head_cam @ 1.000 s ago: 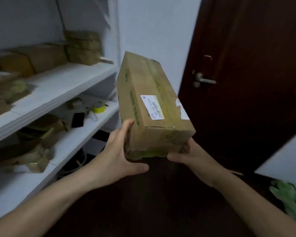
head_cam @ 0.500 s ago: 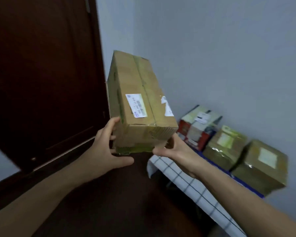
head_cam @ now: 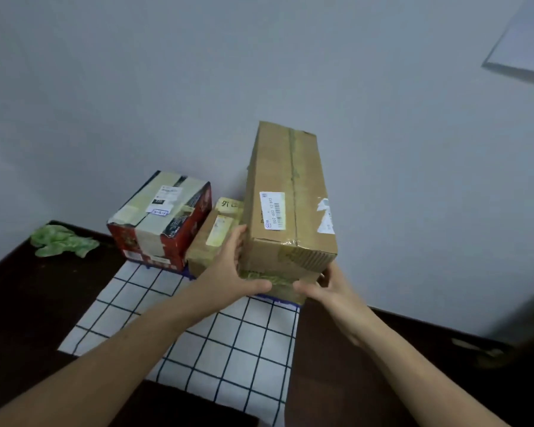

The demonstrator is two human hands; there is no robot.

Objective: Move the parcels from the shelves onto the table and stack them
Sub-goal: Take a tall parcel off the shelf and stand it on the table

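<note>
Both left grip [head_cam: 228, 274] and right grip [head_cam: 332, 288] clamp the parcel [head_cam: 290, 195], long axis pointing straight away.

Two long bare forearms [head_cam: 130, 343], bare wrists, bare left hand [head_cam: 228, 272], bare right hand [head_cam: 333, 288]

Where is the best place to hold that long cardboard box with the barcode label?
Probably its near short end, from both sides. The long cardboard box points away from the person, narrow enough that the left hand and right hand clamp its left and right faces, thumbs across the taped near face.
</note>
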